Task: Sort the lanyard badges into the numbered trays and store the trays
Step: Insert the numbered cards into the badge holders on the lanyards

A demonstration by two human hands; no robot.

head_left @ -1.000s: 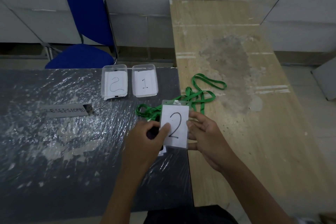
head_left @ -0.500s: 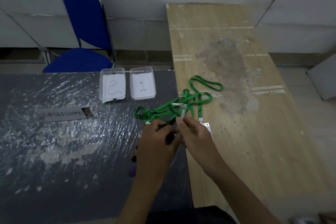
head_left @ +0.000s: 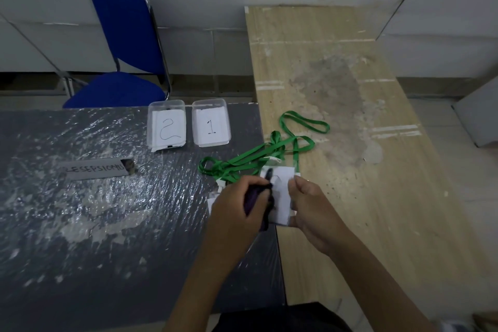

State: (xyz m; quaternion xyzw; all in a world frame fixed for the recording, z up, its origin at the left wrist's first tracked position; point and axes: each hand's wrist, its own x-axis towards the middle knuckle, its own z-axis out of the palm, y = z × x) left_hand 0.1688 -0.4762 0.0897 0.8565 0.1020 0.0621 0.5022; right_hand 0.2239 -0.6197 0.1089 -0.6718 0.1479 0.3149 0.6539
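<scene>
Green lanyards (head_left: 258, 156), white badge (head_left: 281, 197), blue chair (head_left: 126, 35), pale wood table (head_left: 363, 170), grey plastic-wrapped table (head_left: 94, 210).

Two bare forearms, no sleeves in view, dark garment (head_left: 269, 318) at the bottom edge

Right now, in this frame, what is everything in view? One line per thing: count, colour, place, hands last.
tray marked 2: one, clear with white paper, far edge of the dark table.
tray marked 1: one, clear with white paper, just right of the tray marked 2.
lanyards: tangled, count unclear, green, across the seam between both tables.
badge: one, white card in clear sleeve, held between both hands; number hidden.
name plate: one, grey, on the dark table.
dark table: one, grey, under wrinkled plastic.
wooden table: one, light brown, stained, right.
chair: one, blue, behind the dark table.
left hand: grips a dark purple object at the badge.
right hand: pinches the badge's right edge.
</scene>
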